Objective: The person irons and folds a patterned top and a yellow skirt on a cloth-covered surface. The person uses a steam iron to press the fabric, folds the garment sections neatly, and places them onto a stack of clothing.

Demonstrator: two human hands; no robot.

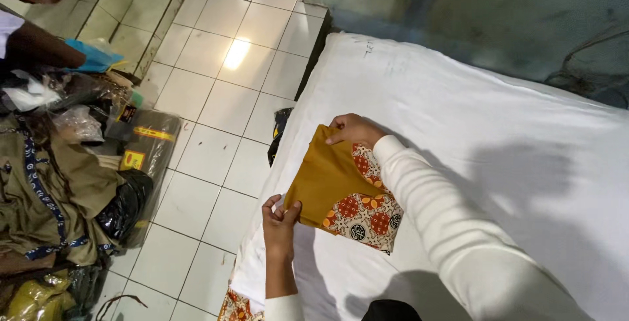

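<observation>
On white table (498, 131), I've got a folded cloth (331, 183), mustard w/ patterned part. L hand (280, 221) pinches near corner, R hand (352, 129) grips far edge.

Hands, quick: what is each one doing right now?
Left hand: closed, pinching the near corner of the folded mustard cloth.
Right hand: fingers curled, gripping its far corner.
</observation>
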